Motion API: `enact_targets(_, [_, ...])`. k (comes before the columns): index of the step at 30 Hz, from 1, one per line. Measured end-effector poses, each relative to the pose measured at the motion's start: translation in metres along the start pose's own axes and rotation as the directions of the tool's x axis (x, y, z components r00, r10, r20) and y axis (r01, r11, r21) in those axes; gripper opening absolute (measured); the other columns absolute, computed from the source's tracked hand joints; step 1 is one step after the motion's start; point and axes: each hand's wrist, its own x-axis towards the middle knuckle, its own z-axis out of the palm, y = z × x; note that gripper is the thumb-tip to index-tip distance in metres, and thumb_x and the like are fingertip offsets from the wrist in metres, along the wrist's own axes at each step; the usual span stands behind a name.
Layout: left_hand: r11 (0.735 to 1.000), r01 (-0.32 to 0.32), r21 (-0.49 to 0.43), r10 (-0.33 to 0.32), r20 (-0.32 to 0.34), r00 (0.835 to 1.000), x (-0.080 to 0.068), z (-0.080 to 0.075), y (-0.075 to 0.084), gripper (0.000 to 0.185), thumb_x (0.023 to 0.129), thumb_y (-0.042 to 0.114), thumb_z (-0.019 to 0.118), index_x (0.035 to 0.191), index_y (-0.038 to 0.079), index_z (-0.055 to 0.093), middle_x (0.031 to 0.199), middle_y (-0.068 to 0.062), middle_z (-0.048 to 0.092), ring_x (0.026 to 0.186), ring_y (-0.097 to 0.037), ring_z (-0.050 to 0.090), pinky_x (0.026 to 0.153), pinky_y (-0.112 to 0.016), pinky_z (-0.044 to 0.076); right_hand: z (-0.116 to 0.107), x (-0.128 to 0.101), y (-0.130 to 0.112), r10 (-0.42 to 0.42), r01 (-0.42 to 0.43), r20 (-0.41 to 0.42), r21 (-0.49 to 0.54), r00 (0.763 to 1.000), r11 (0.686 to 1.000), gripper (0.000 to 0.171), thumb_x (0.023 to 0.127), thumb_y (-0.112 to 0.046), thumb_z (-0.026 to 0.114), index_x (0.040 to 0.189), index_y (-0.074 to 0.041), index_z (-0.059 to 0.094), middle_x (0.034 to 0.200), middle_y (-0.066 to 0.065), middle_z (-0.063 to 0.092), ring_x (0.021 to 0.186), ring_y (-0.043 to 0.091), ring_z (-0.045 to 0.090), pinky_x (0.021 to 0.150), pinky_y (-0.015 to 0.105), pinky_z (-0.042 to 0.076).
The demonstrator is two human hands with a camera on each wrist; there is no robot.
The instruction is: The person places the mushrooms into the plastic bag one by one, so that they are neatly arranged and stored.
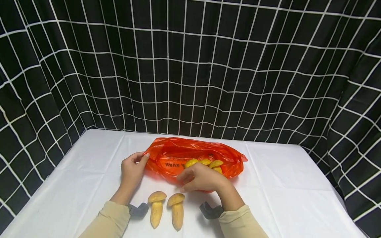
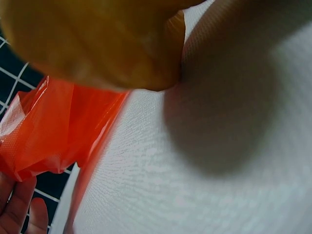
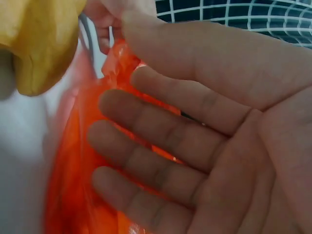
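Hands [image 1: 133, 169] at orange bag [image 1: 175, 155] — 2 mushrooms [image 1: 167, 209] near.

The head view is bright, evenly lit from above and sharp, with soft shadows on the white table [image 1: 282, 185]; grid lines bow toward its edges. Both wrist views are blurred at close range, the left showing 1 soft dark shadow.

A yellow-brown mushroom cap [image 2: 97, 44] fills the near top of the left wrist view, blurred and resting on the white cloth [image 2: 219, 170], where it casts a soft shadow. To the left, the orange plastic bag [image 2: 53, 126] lies crumpled, and fingertips [image 2: 17, 209] of the left hand touch its lower edge.
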Motion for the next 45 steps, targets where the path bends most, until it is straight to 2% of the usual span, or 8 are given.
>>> enact_targets(5, [1.0,-0.008,-0.004,0.008,-0.01,1.0,0.001,0.001,0.0,0.022,0.091,0.019,0.071,0.101,0.0,0.075,0.092,-0.016,0.074,0.082,-0.023,0.065,0.064,-0.011,0.051,0.005,0.001,-0.004,0.014,-0.012,0.086,-0.024,0.996,1.0,0.043,0.074,-0.025,0.085,0.114,-0.012,0.074,0.102,-0.001,0.075,0.089,0.01,0.068,0.08,0.023,0.054])
enact_targets(11, [1.0,-0.013,0.0,0.013,-0.006,1.0,0.001,0.002,0.001,0.023,0.091,0.02,0.071,0.102,0.0,0.075,0.092,-0.015,0.074,0.082,-0.022,0.064,0.064,-0.011,0.051,0.011,0.003,-0.007,0.04,-0.037,0.127,-0.022,0.991,0.999,0.047,0.07,-0.025,0.089,0.113,-0.013,0.074,0.102,-0.005,0.074,0.09,0.009,0.066,0.083,0.023,0.052])
enact_targets(17, [1.0,-0.015,0.0,0.015,-0.004,1.0,0.001,0.002,0.001,0.022,0.091,0.02,0.071,0.101,0.001,0.075,0.092,-0.015,0.074,0.081,-0.02,0.064,0.063,-0.012,0.051,0.019,0.004,-0.008,0.083,-0.071,0.158,-0.082,0.984,0.994,0.04,0.069,-0.024,0.089,0.107,-0.018,0.076,0.095,-0.013,0.072,0.085,0.003,0.063,0.083,0.024,0.051])
enact_targets(27, [1.0,-0.013,-0.005,0.013,0.0,1.0,0.002,0.002,0.0,0.022,0.091,0.02,0.071,0.101,0.001,0.075,0.092,-0.015,0.074,0.082,-0.021,0.065,0.064,-0.012,0.052,0.026,0.006,-0.013,0.102,-0.085,0.142,-0.12,0.985,0.989,0.031,0.069,-0.012,0.087,0.097,-0.02,0.076,0.084,-0.014,0.068,0.079,0.005,0.06,0.078,0.023,0.051])
enact_targets(38, [1.0,-0.021,0.012,0.021,0.001,1.0,0.0,0.0,-0.003,0.022,0.091,0.02,0.071,0.102,0.001,0.075,0.093,-0.015,0.074,0.083,-0.022,0.065,0.065,-0.011,0.051,0.031,0.007,-0.017,0.124,-0.104,0.128,-0.157,0.984,0.982,0.028,0.07,-0.014,0.087,0.093,-0.024,0.075,0.081,-0.016,0.067,0.078,0.005,0.059,0.077,0.024,0.05])
enact_targets(45, [1.0,-0.022,0.008,0.022,-0.002,1.0,0.0,0.0,-0.003,0.022,0.091,0.021,0.071,0.102,0.001,0.075,0.092,-0.014,0.074,0.08,-0.019,0.064,0.064,-0.012,0.052,0.032,0.007,-0.016,0.103,-0.083,0.128,-0.158,0.986,0.984,0.028,0.073,-0.014,0.084,0.098,-0.022,0.076,0.084,-0.016,0.068,0.079,0.003,0.06,0.079,0.024,0.051])
